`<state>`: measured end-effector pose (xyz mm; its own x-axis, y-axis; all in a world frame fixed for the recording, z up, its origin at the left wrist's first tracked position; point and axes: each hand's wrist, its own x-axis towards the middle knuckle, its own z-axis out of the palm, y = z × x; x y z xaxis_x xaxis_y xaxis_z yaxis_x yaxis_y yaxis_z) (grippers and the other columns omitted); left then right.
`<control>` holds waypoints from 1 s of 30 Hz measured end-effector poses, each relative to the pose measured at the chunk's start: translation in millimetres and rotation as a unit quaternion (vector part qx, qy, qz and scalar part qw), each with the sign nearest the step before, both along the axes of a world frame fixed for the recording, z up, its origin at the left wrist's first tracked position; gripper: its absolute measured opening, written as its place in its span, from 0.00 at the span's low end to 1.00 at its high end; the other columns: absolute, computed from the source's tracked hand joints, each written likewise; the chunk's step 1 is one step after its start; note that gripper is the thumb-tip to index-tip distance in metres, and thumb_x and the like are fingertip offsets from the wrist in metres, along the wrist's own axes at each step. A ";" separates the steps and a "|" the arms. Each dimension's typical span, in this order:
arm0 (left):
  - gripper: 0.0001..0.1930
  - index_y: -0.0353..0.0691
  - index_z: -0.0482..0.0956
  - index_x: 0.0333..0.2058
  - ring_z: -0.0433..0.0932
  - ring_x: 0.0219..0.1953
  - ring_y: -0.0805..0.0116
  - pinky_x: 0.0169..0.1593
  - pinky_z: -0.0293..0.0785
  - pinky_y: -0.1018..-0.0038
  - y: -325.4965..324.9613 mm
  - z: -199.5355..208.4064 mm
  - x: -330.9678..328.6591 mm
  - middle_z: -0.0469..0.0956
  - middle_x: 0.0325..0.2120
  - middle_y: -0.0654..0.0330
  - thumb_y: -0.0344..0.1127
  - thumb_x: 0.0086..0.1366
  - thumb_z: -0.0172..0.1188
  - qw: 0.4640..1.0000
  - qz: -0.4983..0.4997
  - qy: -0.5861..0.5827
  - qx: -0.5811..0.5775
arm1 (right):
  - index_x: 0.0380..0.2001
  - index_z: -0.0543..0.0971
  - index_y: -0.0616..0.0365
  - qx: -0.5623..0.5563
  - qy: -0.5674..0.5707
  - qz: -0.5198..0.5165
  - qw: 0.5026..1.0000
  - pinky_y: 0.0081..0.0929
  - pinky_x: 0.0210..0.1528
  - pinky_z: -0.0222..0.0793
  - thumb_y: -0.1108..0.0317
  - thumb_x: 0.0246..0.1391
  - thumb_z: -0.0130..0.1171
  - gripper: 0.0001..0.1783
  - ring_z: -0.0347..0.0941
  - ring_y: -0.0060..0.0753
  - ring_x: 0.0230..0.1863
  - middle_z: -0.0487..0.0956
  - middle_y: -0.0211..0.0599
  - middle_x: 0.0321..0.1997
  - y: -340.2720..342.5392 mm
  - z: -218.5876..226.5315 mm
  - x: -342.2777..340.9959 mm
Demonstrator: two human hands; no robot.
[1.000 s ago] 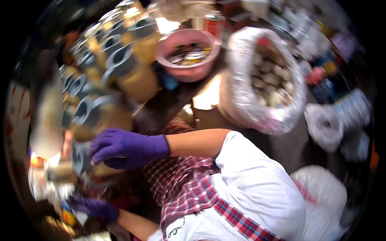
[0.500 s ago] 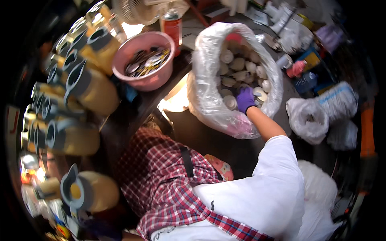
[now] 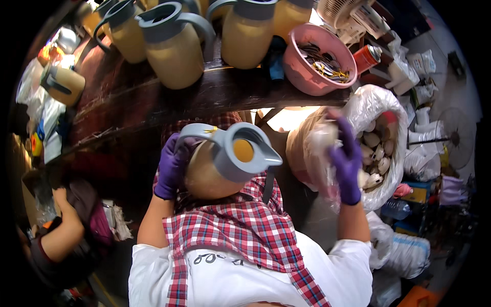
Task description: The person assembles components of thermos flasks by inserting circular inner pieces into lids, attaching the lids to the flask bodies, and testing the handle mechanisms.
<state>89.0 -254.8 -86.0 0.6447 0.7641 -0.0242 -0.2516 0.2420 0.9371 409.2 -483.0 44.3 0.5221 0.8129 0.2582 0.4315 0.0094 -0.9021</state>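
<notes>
A beige jug (image 3: 204, 171) with a grey collar, spout and handle is tilted in front of my chest, a yellow-orange round patch visible in its mouth. My left hand (image 3: 173, 166), in a purple glove, is closed around its handle side; the fingertips are partly hidden. My right hand (image 3: 345, 158), also gloved in purple, is raised beside the bag and smeared by motion. Between its fingers is a blurred pale rounded piece (image 3: 323, 138), its kind unclear. Several cream-coloured rounded pieces (image 3: 381, 151) lie inside the plastic-lined bag (image 3: 401, 120) on the right.
More beige-and-grey jugs (image 3: 174, 59) stand on the dark wooden table (image 3: 128, 115) ahead. Near its right end are a pink basin (image 3: 317, 84) of small flat pieces and a red can (image 3: 366, 58). Another person's arm (image 3: 66, 225) shows at left. White bags (image 3: 406, 253) lie at lower right.
My right hand has come up out of the bag with a pale piece. My left hand now holds a jug before my chest. The view has turned toward the table.
</notes>
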 end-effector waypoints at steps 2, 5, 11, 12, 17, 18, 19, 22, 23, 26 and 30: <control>0.15 0.40 0.80 0.43 0.79 0.45 0.77 0.52 0.74 0.77 -1.0 9.5 9.5 0.84 0.42 0.64 0.46 0.69 0.67 1.000 -0.016 0.013 -0.003 | 0.64 0.72 0.60 0.078 -0.158 0.191 0.966 0.45 0.68 0.62 0.68 0.47 0.63 0.37 0.68 0.53 0.66 0.71 0.53 0.67 51.6 24.4 -38.6; 0.19 0.37 0.79 0.46 0.79 0.46 0.76 0.54 0.74 0.75 3.2 28.0 10.7 0.84 0.43 0.62 0.48 0.69 0.67 0.999 -0.037 0.015 0.027 | 0.62 0.73 0.62 0.094 -0.184 0.322 0.924 0.47 0.65 0.64 0.64 0.43 0.62 0.38 0.69 0.56 0.61 0.72 0.55 0.63 91.2 28.7 -50.5; 0.29 0.37 0.77 0.45 0.77 0.45 0.77 0.54 0.73 0.73 18.6 72.4 8.9 0.81 0.39 0.65 0.61 0.65 0.66 0.992 -0.124 0.023 -0.024 | 0.60 0.73 0.62 0.120 -0.238 0.432 0.861 0.54 0.63 0.65 0.55 0.56 0.55 0.32 0.72 0.64 0.59 0.73 0.59 0.60 104.8 35.7 -54.9; 0.30 0.36 0.76 0.46 0.78 0.46 0.76 0.55 0.73 0.73 13.7 68.4 12.5 0.83 0.41 0.63 0.61 0.65 0.66 0.992 -0.122 0.016 -0.039 | 0.61 0.72 0.62 0.141 -0.228 0.423 0.866 0.54 0.63 0.65 0.54 0.57 0.54 0.32 0.71 0.65 0.60 0.73 0.60 0.61 104.6 29.4 -58.9; 0.24 0.36 0.80 0.45 0.80 0.53 0.68 0.57 0.74 0.68 -17.8 94.2 18.9 0.84 0.45 0.54 0.45 0.57 0.76 0.914 0.029 0.108 0.390 | 0.71 0.61 0.65 -0.073 -0.122 0.157 0.977 0.41 0.75 0.51 0.52 0.72 0.39 0.34 0.60 0.47 0.73 0.63 0.52 0.74 80.2 -20.0 -61.8; 0.23 0.35 0.80 0.45 0.80 0.52 0.68 0.57 0.74 0.69 -19.8 91.1 19.9 0.84 0.44 0.54 0.43 0.57 0.76 0.912 0.029 0.130 0.388 | 0.71 0.61 0.66 -0.091 0.009 0.138 0.986 0.37 0.76 0.48 0.62 0.72 0.38 0.29 0.58 0.44 0.75 0.65 0.51 0.73 79.5 -22.6 -67.6; 0.23 0.35 0.80 0.45 0.81 0.52 0.68 0.57 0.74 0.70 -21.7 88.3 18.6 0.84 0.43 0.54 0.42 0.57 0.77 0.910 0.037 0.153 0.384 | 0.70 0.62 0.66 -0.094 0.021 0.164 0.982 0.38 0.76 0.48 0.61 0.71 0.38 0.30 0.58 0.46 0.75 0.65 0.51 0.72 80.1 -19.6 -65.7; 0.16 0.38 0.79 0.42 0.79 0.41 0.78 0.48 0.74 0.76 5.1 90.0 11.6 0.84 0.40 0.63 0.42 0.65 0.71 0.987 -0.067 0.142 0.024 | 0.68 0.66 0.63 -0.033 -0.114 0.283 0.952 0.44 0.76 0.48 0.57 0.69 0.42 0.30 0.57 0.53 0.75 0.66 0.54 0.70 91.2 0.8 -52.8; 0.15 0.38 0.79 0.41 0.78 0.39 0.80 0.46 0.74 0.77 10.7 95.6 9.9 0.84 0.40 0.64 0.43 0.67 0.70 0.988 -0.094 0.114 -0.033 | 0.65 0.68 0.62 0.046 -0.247 0.342 0.905 0.46 0.75 0.49 0.55 0.67 0.43 0.30 0.60 0.58 0.72 0.67 0.55 0.69 98.9 5.8 -48.4; 0.15 0.41 0.80 0.40 0.83 0.43 0.67 0.55 0.75 0.67 -6.1 101.0 19.6 0.84 0.37 0.61 0.42 0.61 0.73 0.957 0.021 0.111 0.269 | 0.65 0.68 0.63 0.055 -0.039 0.242 0.968 0.41 0.72 0.55 0.57 0.70 0.43 0.27 0.67 0.47 0.66 0.70 0.51 0.67 97.5 -3.6 -65.0; 0.20 0.42 0.81 0.41 0.83 0.50 0.57 0.61 0.73 0.59 -18.5 117.4 23.7 0.84 0.40 0.60 0.40 0.52 0.77 0.812 0.028 0.173 0.556 | 0.70 0.63 0.59 -0.123 -0.180 0.220 0.951 0.35 0.64 0.69 0.52 0.71 0.45 0.32 0.68 0.40 0.68 0.69 0.47 0.70 97.2 -66.2 -38.4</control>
<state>112.7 -273.4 31.4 0.7097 0.4660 0.5284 0.0930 -0.8054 0.5854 370.8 -385.8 -21.9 0.0317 0.9910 0.1300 0.7153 0.0683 -0.6954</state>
